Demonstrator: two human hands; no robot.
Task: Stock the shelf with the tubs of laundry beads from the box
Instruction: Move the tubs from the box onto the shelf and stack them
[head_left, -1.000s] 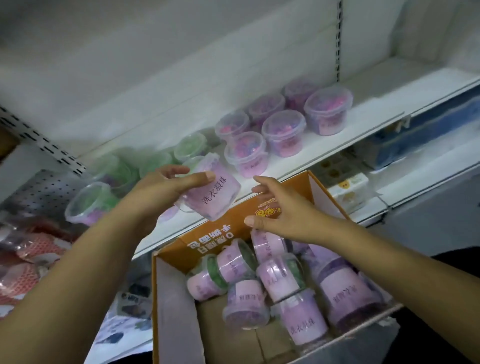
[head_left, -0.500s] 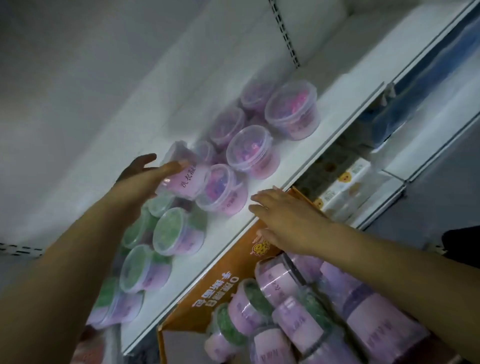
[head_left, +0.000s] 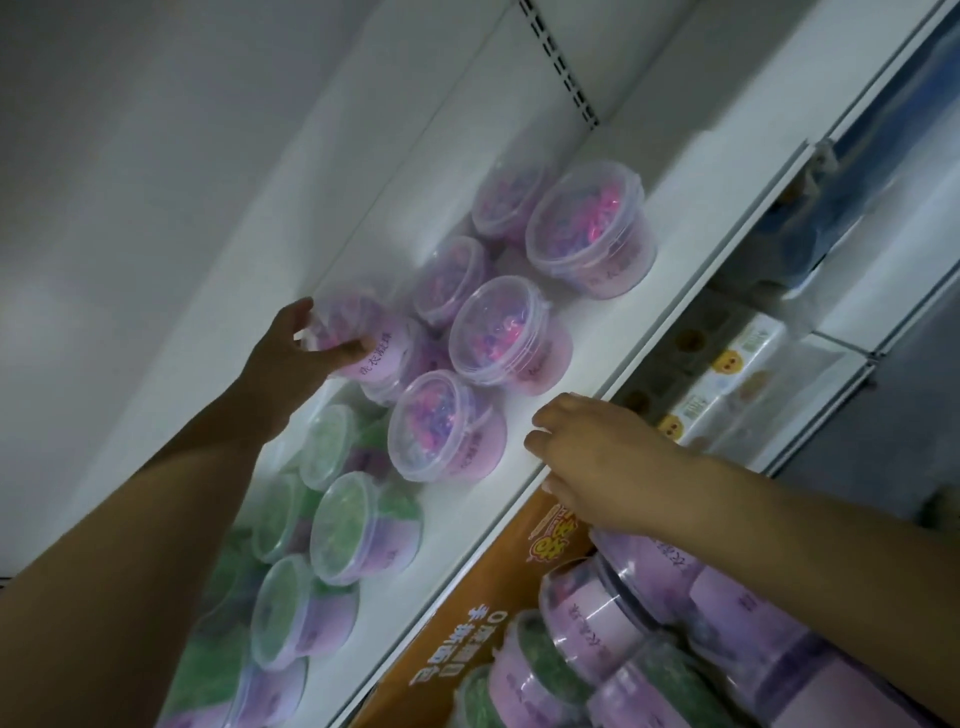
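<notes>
the tub (head_left: 358, 338) is at the back of the shelf (head_left: 670, 244), close to the white rear panel (head_left: 363, 130), tilted so its pale purple label with dark characters faces the camera. it is clear plastic with pink and purple beads inside, blurred. it sits above and against one of the pink tubs (head_left: 498, 332); whether its weight rests there cannot be told. the left hand (head_left: 288, 353) reaches up and forward on a long straight arm, with the thumb across the label side and the fingers curled round the far rim, gripping the tub. the pink tubs stand upright in a close cluster just right of it, lids on, in two rough rows running towards the back. the green tubs (head_left: 358, 525) stand in a similar cluster nearer the camera on the same shelf, under the left forearm. the right hand (head_left: 597, 457) hovers palm down at the shelf's front edge, fingers loosely bent and grasping nothing; whether the tips touch the edge is unclear. under it the orange box (head_left: 467, 613) holds more tubs (head_left: 597, 623) lying on their sides, purple labels out, some with green beads. packs with yellow faces (head_left: 727, 374) sit on the lower shelf to the right.
</notes>
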